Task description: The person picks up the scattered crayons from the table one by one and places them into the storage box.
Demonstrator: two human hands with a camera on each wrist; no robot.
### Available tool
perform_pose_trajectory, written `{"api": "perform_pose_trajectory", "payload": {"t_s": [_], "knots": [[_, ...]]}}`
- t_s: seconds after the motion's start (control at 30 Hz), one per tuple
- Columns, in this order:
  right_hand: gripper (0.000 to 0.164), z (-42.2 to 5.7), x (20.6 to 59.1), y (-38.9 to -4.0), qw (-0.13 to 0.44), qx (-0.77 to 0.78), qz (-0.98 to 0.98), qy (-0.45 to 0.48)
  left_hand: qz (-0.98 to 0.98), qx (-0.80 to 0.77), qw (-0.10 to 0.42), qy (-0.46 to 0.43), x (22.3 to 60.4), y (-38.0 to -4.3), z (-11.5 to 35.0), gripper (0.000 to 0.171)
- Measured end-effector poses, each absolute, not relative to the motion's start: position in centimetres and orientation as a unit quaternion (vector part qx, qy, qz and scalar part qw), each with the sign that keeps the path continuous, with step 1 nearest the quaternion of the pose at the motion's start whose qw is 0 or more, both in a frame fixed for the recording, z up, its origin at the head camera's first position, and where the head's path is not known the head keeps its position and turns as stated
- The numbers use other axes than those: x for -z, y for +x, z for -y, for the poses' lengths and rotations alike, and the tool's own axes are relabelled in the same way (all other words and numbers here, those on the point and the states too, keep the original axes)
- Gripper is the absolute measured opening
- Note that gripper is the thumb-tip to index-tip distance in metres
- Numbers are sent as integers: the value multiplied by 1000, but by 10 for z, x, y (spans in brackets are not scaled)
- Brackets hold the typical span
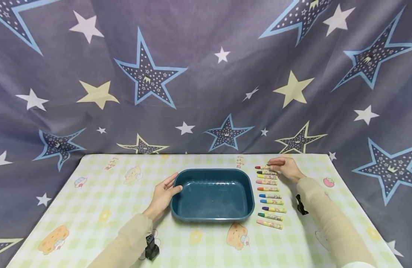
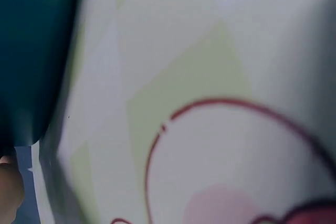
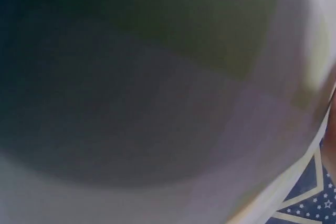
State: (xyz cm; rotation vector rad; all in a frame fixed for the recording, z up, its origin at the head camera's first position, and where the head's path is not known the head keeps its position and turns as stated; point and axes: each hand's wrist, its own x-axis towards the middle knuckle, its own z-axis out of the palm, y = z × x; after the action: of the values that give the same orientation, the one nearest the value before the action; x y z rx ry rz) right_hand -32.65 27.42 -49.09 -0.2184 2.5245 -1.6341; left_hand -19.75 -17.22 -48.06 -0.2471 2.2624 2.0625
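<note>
A dark teal rectangular basin (image 1: 212, 216) sits on the table. My left hand (image 1: 162, 195) holds its left rim, thumb over the edge and fingers along the outside. To the right of the basin, several crayons lie in a column, tips pointing left. At the far end, my right hand (image 1: 286, 168) has its thumb and fingers at the right end of the red crayon (image 1: 262, 167), covering that end. Just nearer lies a dark-tipped crayon (image 1: 264, 172); a pink crayon (image 1: 269, 224) is nearest me. The left wrist view shows the basin's side (image 2: 31, 51); the right wrist view is mostly shadowed cloth.
A pale green checked tablecloth (image 1: 102, 201) with cartoon prints covers the table. Behind its far edge hangs a grey curtain (image 1: 199, 93) with stars. A small black device (image 1: 151, 248) is at the left wrist, another black device (image 1: 301, 205) at the right.
</note>
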Motion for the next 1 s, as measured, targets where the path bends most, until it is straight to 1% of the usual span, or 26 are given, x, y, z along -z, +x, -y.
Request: {"api": "perform_pose_trajectory", "payload": {"t_s": [0.13,0.23,0.37,0.5,0.67,0.8,1.0], "knots": [[37,-271,494,-325,84,530,-841,-73,-734,-673,34,-87,480,-194,172,56],[33,-268,492,-327,72,513,-852,-72,-731,-675,29,-90,479,-196,172,56],[26,-263,488,-331,56,502,-862,-45,-725,-682,27,-91,478,-200,171,56],[24,-258,484,-333,59,487,-871,-32,-721,-686,25,-89,478,-200,171,55],[20,-251,486,-335,72,465,-881,-41,-718,-688,27,-101,480,-195,173,56],[13,-250,490,-336,58,443,-894,-39,-715,-691,30,-103,481,-194,173,56],[14,-252,492,-331,30,426,-903,-44,-713,-692,26,-109,482,-197,168,55]]}}
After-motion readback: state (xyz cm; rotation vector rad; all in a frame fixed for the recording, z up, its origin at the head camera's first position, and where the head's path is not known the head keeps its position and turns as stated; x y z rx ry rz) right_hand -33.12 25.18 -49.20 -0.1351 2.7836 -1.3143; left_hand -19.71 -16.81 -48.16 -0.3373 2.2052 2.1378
